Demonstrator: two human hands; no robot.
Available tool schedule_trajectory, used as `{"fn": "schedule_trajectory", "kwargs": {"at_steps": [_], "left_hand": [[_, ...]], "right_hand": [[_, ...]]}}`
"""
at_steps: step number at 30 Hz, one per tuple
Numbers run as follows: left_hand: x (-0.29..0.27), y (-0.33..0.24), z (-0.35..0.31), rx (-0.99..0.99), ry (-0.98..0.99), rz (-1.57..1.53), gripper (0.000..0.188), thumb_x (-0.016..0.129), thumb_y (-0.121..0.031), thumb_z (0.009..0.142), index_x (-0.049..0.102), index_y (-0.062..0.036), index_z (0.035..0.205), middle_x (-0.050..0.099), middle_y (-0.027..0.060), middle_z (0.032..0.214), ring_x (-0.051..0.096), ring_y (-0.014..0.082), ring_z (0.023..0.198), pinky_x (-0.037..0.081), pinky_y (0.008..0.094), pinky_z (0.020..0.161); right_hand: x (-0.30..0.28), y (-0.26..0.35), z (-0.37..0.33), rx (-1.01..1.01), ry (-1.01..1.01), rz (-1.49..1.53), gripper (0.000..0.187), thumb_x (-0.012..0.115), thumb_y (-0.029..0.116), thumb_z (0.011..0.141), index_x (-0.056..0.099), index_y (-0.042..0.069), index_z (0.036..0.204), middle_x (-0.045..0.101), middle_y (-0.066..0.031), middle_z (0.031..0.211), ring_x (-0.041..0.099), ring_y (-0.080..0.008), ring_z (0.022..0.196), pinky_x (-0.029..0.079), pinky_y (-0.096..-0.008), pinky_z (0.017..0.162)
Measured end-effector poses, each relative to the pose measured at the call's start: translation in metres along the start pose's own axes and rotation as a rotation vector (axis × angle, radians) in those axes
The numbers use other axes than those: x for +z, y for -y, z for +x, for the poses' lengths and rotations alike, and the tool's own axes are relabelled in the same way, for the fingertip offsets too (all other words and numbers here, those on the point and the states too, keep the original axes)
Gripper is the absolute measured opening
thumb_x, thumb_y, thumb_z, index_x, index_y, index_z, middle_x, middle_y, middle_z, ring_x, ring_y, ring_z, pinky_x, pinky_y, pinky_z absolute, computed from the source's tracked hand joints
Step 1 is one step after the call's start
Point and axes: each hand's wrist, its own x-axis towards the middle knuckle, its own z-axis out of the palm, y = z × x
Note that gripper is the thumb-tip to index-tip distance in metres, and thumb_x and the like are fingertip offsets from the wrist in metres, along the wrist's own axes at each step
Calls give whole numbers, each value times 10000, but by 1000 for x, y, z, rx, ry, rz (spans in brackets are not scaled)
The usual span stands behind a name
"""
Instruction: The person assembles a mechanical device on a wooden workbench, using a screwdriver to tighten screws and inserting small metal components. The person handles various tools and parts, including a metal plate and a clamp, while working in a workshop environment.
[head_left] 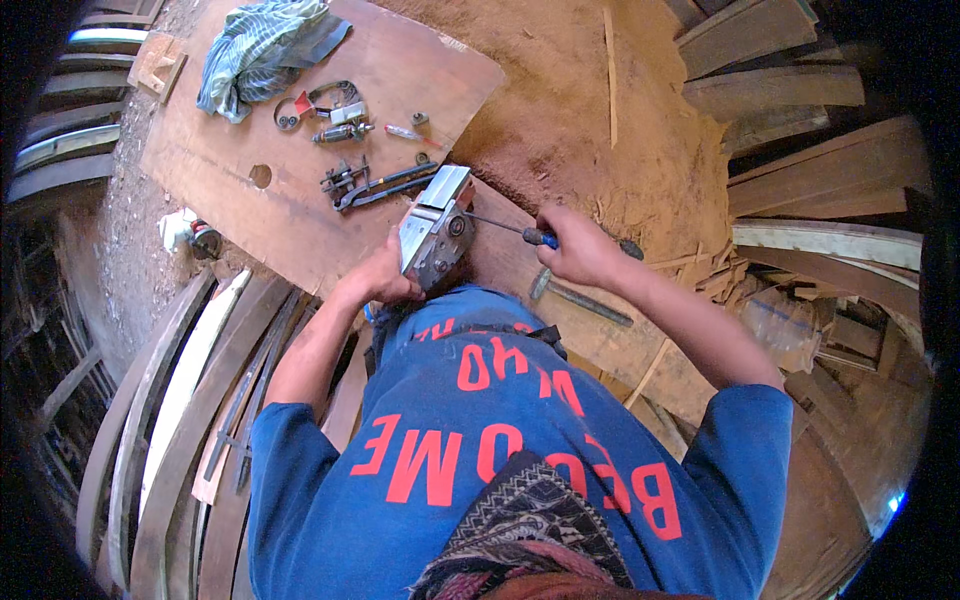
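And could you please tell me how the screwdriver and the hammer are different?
The screwdriver is held in the right hand, while the hammer lies on a board. The screwdriver shows blue on its handle; the hammer's handle looks dark grey. Both are hand tools.

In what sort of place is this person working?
Probably a woodworking shop: wooden boards lie stacked at the right, what looks like sawdust covers the ground ahead, and the left hand holds a likely power planer.

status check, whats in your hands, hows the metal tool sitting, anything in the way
Left hand gripping metal tool; right hand on screwdriver, tip at the tool's side. Hammer lying near right hand, clear of the screwdriver.
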Motion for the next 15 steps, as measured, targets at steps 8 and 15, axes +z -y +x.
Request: {"fn": "schedule_trajectory", "kwargs": {"at_steps": [8,15], "left_hand": [[-9,-17,-9,-71,27,39,1487,964,-332,661,-51,93,1662,594,370,1433,605,471,1328,485,447,1141],[-10,-13,-8,-23,10,26,1485,965,-340,660,-40,99,1661,519,383,1516,555,467,1397,446,439,1192]], "right_hand": [[-14,-14,27,681,326,915,279,721,296,985,687,37,1084,622,-38,754,569,-153,581,448,-324,487],[8,-16,2,-167,-141,-50,306,772,176,861,642,4,1077,708,-189,927,720,-328,813,572,-443,636]]}}
